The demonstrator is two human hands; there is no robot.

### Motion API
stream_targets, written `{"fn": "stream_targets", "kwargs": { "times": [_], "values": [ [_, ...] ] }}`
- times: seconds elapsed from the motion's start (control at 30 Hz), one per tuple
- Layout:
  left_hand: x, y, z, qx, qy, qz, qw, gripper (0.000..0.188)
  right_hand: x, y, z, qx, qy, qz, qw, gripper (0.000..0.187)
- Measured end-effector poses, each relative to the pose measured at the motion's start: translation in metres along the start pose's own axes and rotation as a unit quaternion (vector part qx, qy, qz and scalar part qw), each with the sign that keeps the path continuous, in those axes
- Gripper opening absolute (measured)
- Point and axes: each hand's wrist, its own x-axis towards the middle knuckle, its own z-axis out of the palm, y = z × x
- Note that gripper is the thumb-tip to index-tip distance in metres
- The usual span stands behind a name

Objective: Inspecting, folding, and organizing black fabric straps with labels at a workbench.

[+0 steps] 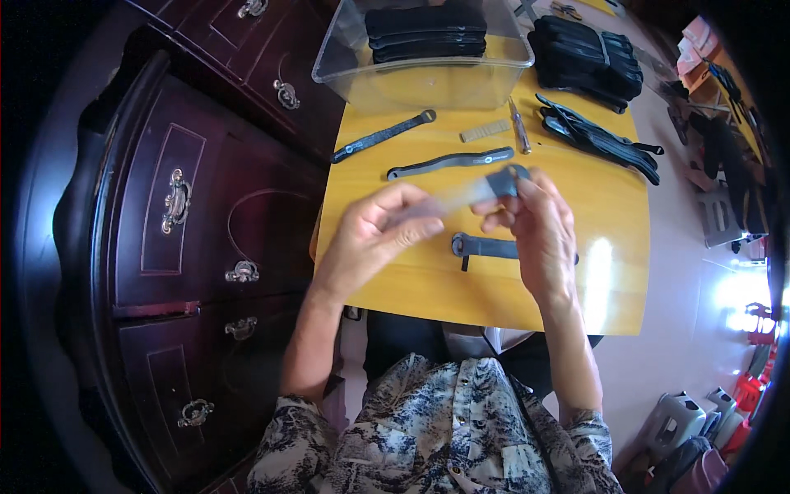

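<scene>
Both hands hold one dark strap [473,191] above the yellow wooden table [613,214]. Its long axis runs roughly left to right, the right end tilted slightly up and away; its middle is blurred. The left hand [374,235] pinches the left end between thumb and fingers, and the right hand [539,226] grips the dark right end. A similar strap [485,245] lies on the table just beneath, with two more [448,162] farther off. A clear plastic bin [428,62] of stacked straps stands at the far edge. A dark wooden dresser [189,214] flanks the left.
</scene>
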Motion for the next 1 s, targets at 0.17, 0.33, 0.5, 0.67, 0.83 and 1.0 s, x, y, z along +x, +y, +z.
{"fn": "stream_targets", "kwargs": {
  "times": [0.17, 0.33, 0.5, 0.67, 0.83, 1.0],
  "values": [
    [0.045, -0.010, -0.059, 0.110, 0.128, 0.085, 0.982, 0.023, 0.084, 0.024, -0.012, -0.253, 0.013, -0.044, 0.967, 0.028],
    [0.062, -0.030, -0.104, 0.098, 0.135, 0.062, 0.984, 0.021, 0.133, 0.049, -0.007, -0.444, 0.002, -0.071, 0.893, 0.028],
    [0.076, -0.063, -0.134, 0.117, 0.165, 0.043, 0.978, 0.019, 0.167, 0.086, -0.004, -0.466, 0.016, -0.051, 0.883, 0.025],
    [0.084, -0.075, -0.138, 0.223, 0.231, 0.028, 0.947, 0.014, 0.183, 0.106, -0.014, -0.483, 0.049, 0.003, 0.874, 0.026],
    [0.087, -0.082, -0.142, 0.264, 0.258, 0.060, 0.927, 0.012, 0.183, 0.103, -0.006, -0.526, 0.062, 0.003, 0.849, 0.024],
    [0.085, -0.094, -0.142, 0.376, 0.247, 0.038, 0.892, 0.014, 0.182, 0.103, 0.003, -0.629, 0.068, -0.033, 0.773, 0.023]
  ]
}}
